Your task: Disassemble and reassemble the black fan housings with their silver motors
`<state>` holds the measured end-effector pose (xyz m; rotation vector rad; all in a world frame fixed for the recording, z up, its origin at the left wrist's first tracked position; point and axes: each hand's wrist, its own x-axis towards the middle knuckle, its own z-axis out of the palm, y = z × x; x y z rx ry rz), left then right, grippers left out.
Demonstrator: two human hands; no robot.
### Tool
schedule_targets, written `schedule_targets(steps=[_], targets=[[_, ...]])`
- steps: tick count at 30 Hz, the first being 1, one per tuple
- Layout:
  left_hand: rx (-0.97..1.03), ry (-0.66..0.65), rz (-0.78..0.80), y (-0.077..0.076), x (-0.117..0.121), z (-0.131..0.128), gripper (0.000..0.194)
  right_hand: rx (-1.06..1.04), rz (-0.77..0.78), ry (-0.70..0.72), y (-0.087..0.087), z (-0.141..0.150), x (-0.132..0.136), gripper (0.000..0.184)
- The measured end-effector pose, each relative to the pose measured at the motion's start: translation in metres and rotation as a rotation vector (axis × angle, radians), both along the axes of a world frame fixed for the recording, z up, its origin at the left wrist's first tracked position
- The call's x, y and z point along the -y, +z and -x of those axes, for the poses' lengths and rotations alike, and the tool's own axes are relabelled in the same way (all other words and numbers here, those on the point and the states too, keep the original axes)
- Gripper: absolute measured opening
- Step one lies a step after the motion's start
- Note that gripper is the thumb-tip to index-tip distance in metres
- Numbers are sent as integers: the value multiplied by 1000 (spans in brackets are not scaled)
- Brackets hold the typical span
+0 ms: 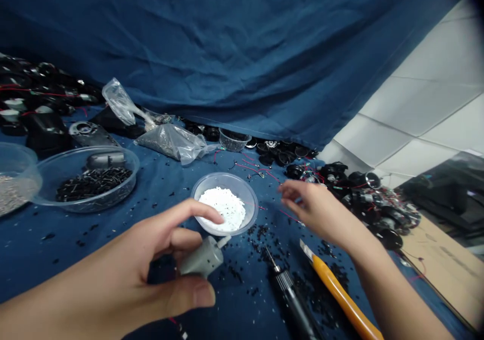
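Between the thumb and fingers of my left hand (170, 259) is a small grey cylindrical motor (203, 259), with a pale shaft end pointing up and right. My left index finger reaches over the near rim of a clear plastic bowl (250, 199) that holds white bits (227, 206). To the right of the bowl, my right hand (302, 199) hovers with fingers loosely bent and apart. Nothing shows in it, and thin red wires (260, 168) lie close by. Below, a black screwdriver (289, 289) and a yellow-handled utility knife (336, 289) lie side by side.
At left stands a clear tub (91, 204) of black screws beside another tub (15, 209) of pale bits. A plastic bag (170, 141) lies behind. Black parts pile up at left (41, 93) and right (363, 194). Tiny black scraps (260, 239) litter the blue cloth.
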<state>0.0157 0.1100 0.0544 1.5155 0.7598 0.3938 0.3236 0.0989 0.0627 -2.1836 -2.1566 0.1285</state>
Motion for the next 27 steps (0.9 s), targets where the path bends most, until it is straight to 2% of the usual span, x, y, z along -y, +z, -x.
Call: schedule_targets(steps=[2,4,6,9,13,18,22,27], targets=[[8,53,-49,4,0,-6,27,91,-51,-84,5,-8,-24,20],[-5,142,-145,6,0,-9,31,178,-68,-177,3,-24,-47,24],[-21,171,-210,9,0,-9,33,233,-75,-251,-5,-45,-65,25],[-32,145,-216,12,1,-7,31,252,-103,-327,-19,-77,-82,34],[19,122,-190,16,4,-8,28,222,-117,-330,-42,-100,-95,40],[28,95,-162,16,6,-10,28,189,-119,-352,-61,-103,-114,38],[25,139,-177,16,4,-7,29,132,-90,-424,-66,-108,-122,32],[29,150,-179,16,-2,-6,29,-12,-142,-525,-60,-113,-112,33]])
